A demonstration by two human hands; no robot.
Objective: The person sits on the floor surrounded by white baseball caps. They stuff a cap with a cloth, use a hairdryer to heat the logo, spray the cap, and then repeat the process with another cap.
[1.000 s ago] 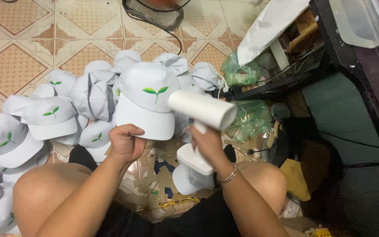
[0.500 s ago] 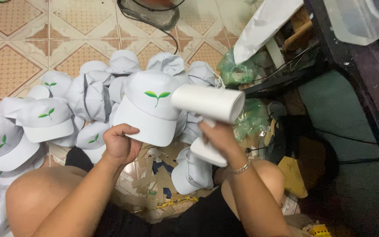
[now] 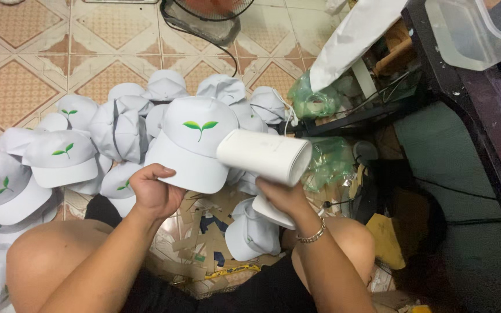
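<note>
Head view, looking down over my knees. My left hand (image 3: pixel 153 194) grips the brim of a white cap (image 3: pixel 195 142) with a green sprout emblem, held up at centre above the tiled floor (image 3: pixel 24 52). My right hand (image 3: pixel 282 197) is closed around the handle of a white hair dryer (image 3: pixel 264 156), its barrel lying across the cap's right edge, just beside the crown. I judge the cap light and soft in the crown, stiffer in the brim; the brim is the sound place to take hold. The dryer looks rigid and smooth, best held by its handle. A pile of matching caps (image 3: pixel 59 156) lies to the left and far side.
</note>
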